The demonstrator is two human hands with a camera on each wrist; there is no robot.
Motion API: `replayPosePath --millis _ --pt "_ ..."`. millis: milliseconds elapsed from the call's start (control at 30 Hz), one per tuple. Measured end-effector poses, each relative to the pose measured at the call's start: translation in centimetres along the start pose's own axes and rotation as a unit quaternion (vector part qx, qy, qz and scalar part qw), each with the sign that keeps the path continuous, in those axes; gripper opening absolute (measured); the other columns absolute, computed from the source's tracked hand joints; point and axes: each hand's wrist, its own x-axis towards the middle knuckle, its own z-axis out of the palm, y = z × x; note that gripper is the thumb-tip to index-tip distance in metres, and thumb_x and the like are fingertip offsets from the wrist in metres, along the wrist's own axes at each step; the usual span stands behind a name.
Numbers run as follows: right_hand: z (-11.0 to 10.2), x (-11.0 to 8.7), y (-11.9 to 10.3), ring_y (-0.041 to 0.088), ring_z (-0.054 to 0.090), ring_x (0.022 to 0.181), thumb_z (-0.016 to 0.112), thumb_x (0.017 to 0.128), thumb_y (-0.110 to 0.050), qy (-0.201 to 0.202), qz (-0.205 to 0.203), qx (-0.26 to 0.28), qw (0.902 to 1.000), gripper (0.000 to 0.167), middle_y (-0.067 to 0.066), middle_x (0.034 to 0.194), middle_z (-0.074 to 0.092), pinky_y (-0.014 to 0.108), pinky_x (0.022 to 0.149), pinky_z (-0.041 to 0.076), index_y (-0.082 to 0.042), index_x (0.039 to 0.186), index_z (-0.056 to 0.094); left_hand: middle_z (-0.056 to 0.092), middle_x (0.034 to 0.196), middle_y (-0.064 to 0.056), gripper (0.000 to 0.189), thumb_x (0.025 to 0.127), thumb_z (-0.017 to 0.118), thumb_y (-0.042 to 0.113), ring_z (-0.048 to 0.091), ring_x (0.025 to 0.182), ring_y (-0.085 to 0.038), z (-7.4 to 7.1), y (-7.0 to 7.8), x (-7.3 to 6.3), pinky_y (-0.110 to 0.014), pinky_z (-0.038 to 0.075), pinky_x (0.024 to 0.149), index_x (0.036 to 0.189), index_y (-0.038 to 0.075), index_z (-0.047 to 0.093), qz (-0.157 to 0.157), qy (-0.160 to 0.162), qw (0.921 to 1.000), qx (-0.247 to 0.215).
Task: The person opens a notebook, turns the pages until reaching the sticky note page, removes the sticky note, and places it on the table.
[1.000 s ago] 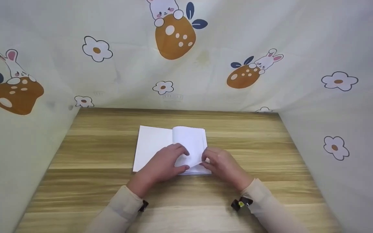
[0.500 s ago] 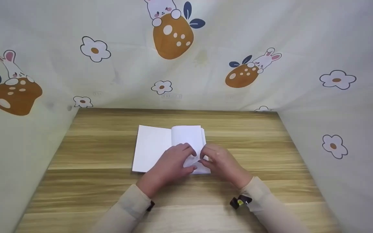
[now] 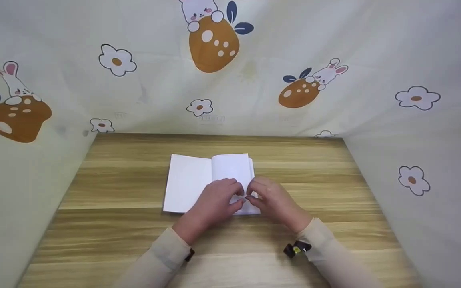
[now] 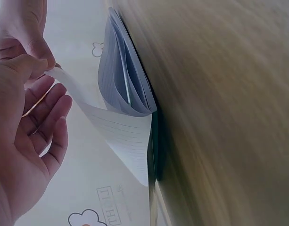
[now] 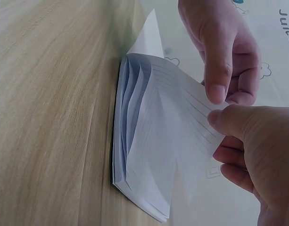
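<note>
An open notebook [image 3: 188,182] with white pages lies on the wooden table, and one lined page [image 5: 191,108] is lifted from its right-hand block. My left hand [image 3: 219,200] reaches over the notebook and pinches the lifted page's edge between thumb and fingers. At the right side of the same page, my right hand [image 3: 272,200] pinches that edge too, thumb against the paper. The two hands' fingertips nearly meet. In the left wrist view the lifted page [image 4: 116,132] curves up from the spine toward both hands. The fingers behind the paper are partly hidden.
Wood-grain table [image 3: 130,240] surrounds the notebook. Pale cloth walls [image 3: 154,92] printed with rabbits and flowers stand behind and on both sides. A small black device [image 3: 297,249] is strapped at my right wrist.
My left hand has moved right along the page toward my right hand, closing the gap between them. The right hand stays nearly in place, still pinching the page.
</note>
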Motion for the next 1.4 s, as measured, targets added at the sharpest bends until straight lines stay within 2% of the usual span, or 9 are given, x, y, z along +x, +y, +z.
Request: replayPosePath --millis 200,333,433,533,700,900,1167,1400 --pt "0.0 0.0 0.0 0.019 0.069 0.092 0.091 0.089 -0.002 0.003 0.0 -0.005 1.0 0.026 -0.001 0.099 0.071 0.036 0.081 0.061 -0.01 0.102 0.071 0.075 0.095 0.0 0.011 0.103 0.077 0.027 0.069 0.088 -0.017 0.0 0.0 0.0 -0.037 0.06 0.08 0.101 0.017 0.074 0.005 0.014 0.9999 -0.003" --pt "0.0 -0.1 0.2 0.022 0.069 0.107 0.092 0.091 -0.007 0.013 0.018 -0.011 0.9997 0.033 0.001 0.114 0.071 0.04 0.094 0.06 -0.008 0.116 0.071 0.073 0.091 0.0 0.01 0.102 0.077 0.024 0.064 0.082 -0.015 -0.3 0.1 -0.2 -0.036 0.06 0.077 0.096 0.017 0.072 -0.004 0.026 0.9994 -0.023" --pt "0.0 -0.4 0.4 0.027 0.068 0.12 0.091 0.093 -0.012 0.02 0.043 -0.019 0.9987 0.044 0.005 0.127 0.069 0.044 0.106 0.057 -0.007 0.129 0.068 0.07 0.088 0.002 0.011 0.102 0.076 0.023 0.061 0.079 -0.013 -0.5 0.1 -0.3 -0.035 0.059 0.075 0.095 0.017 0.071 -0.019 0.032 0.9987 -0.036" --pt "0.0 -0.7 0.6 0.029 0.065 0.129 0.09 0.095 -0.019 0.016 0.074 -0.023 0.9968 0.051 0.01 0.136 0.066 0.046 0.112 0.054 -0.005 0.138 0.064 0.067 0.086 0.005 0.012 0.103 0.075 0.025 0.058 0.078 -0.012 -0.7 0.1 -0.4 -0.034 0.059 0.074 0.094 0.018 0.07 -0.031 0.034 0.998 -0.042" --pt "0.3 -1.2 1.0 0.031 0.06 0.137 0.085 0.1 -0.034 -0.032 0.138 -0.024 0.9897 0.062 0.014 0.146 0.06 0.048 0.118 0.05 -0.004 0.148 0.059 0.067 0.085 0.005 0.013 0.103 0.074 0.027 0.059 0.077 -0.013 -1.1 0.1 -0.5 -0.034 0.059 0.074 0.095 0.018 0.07 -0.041 0.039 0.9975 -0.043" --pt "1.3 -1.7 1.4 0.038 0.055 0.145 0.078 0.103 -0.046 -0.097 0.179 -0.025 0.9788 0.071 0.019 0.158 0.057 0.055 0.122 0.045 -0.004 0.156 0.057 0.069 0.085 0.004 0.015 0.104 0.075 0.029 0.058 0.076 -0.012 -1.9 0.2 -0.6 -0.033 0.058 0.073 0.095 0.019 0.071 -0.054 0.034 0.9971 -0.041" --pt "2.4 -1.9 1.9 0.044 0.048 0.154 0.07 0.105 -0.056 -0.15 0.203 -0.031 0.9673 0.077 0.019 0.172 0.045 0.065 0.122 0.041 -0.011 0.165 0.051 0.064 0.077 0.005 0.02 0.106 0.072 0.03 0.053 0.07 -0.012 -2.8 -0.1 -0.9 -0.031 0.051 0.066 0.089 0.019 0.071 -0.044 0.047 0.9978 -0.015" --pt "3.1 -1.6 1.9 0.045 0.034 0.162 0.062 0.106 -0.065 -0.187 0.215 -0.032 0.9579 0.085 0.016 0.179 0.033 0.072 0.123 0.035 -0.015 0.171 0.043 0.065 0.076 0.004 0.021 0.104 0.074 0.027 0.054 0.069 -0.011 -3.7 -0.5 -1.5 -0.032 0.053 0.066 0.086 0.017 0.07 -0.031 0.074 0.9967 -0.007"
